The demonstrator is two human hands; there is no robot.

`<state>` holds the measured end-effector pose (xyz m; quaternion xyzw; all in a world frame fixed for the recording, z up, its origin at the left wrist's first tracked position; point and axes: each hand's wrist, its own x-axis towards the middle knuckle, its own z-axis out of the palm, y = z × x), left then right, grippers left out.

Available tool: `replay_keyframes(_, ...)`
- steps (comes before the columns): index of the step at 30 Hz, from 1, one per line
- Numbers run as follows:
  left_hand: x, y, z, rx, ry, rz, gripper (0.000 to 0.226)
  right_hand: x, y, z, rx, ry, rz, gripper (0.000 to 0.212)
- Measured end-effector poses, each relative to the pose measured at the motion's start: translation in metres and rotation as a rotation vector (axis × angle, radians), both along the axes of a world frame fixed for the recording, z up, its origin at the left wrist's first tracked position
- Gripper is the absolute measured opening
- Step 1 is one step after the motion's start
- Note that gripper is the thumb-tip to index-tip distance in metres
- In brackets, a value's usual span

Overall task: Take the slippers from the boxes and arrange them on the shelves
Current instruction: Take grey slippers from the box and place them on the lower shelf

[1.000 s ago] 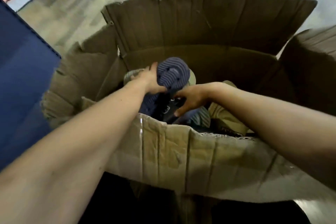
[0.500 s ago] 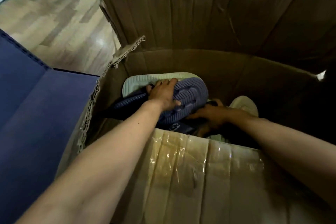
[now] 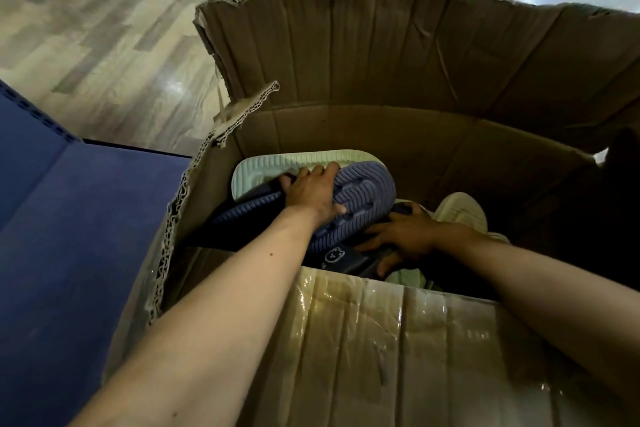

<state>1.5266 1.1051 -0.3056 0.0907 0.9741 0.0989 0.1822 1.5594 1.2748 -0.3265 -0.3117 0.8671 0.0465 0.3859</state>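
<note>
as the only view is the head camera looking down into the box [image 3: 346,340], everything here is placed against that box.

inside it, toward its left wall, the left hand [image 3: 313,192] grips a blue slipper [image 3: 360,194] turned sole up: the fingers curl over the slipper's far edge and the thumb presses on the ribbed sole. the slipper's long axis runs aslant, from the box's near-left corner up toward its middle, so the hand sits across the width, with the rounded end sticking out to the right of the grip and the other end hidden under the forearm. a green slipper [image 3: 298,163], also sole up, lies just behind it against the far wall, touching the fingertips.

the right hand [image 3: 408,234] is lower, near the box's middle and just beside the blue slipper's rounded end. its fingers are spread over a dark slipper [image 3: 341,256] with a small bear face; i cannot tell whether it has a real hold. a cream slipper [image 3: 460,211] lies beyond it, toward the right wall.

the left hand looks the nearer to lifting: i'd judge it should come straight up, long axis kept aslant, to clear the near wall.
</note>
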Motion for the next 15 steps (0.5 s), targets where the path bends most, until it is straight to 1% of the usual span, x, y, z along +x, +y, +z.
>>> replay_keyframes(5, 0.002, 0.000, 0.000, 0.006, 0.012, 0.007, 0.063, 0.004, -0.003, 0.006, 0.045, 0.008, 0.002, 0.058)
replay_keyframes(7, 0.010, 0.000, 0.004, 0.007, 0.036, 0.013, 0.064, 0.004, -0.007, 0.004, 0.060, 0.001, -0.058, 0.059)
replay_keyframes(8, 0.015, 0.000, 0.009, 0.009, 0.049, 0.011, 0.065, 0.009, -0.011, 0.010, 0.090, -0.018, -0.111, 0.067)
replay_keyframes(10, 0.027, -0.003, 0.025, 0.009, 0.054, 0.008, 0.068, 0.019, -0.012, 0.022, 0.059, -0.026, -0.312, 0.113)
replay_keyframes(11, 0.034, -0.007, 0.035, 0.010, 0.056, 0.012, 0.069, 0.024, -0.013, 0.022, 0.003, -0.012, -0.353, 0.120)
replay_keyframes(12, 0.041, -0.011, 0.045, 0.012, 0.063, 0.020, 0.069, 0.035, -0.018, 0.030, -0.037, -0.016, -0.293, 0.101)
replay_keyframes(13, 0.048, -0.014, 0.055, 0.012, 0.073, 0.024, 0.068, 0.049, -0.027, 0.042, -0.057, 0.001, -0.227, 0.070)
replay_keyframes(14, 0.058, -0.019, 0.067, 0.008, 0.087, 0.022, 0.065, 0.062, -0.036, 0.055, -0.078, 0.030, -0.211, 0.046)
replay_keyframes(15, 0.067, -0.021, 0.075, 0.002, 0.099, 0.006, 0.062, 0.070, -0.041, 0.060, -0.137, 0.038, -0.225, 0.035)
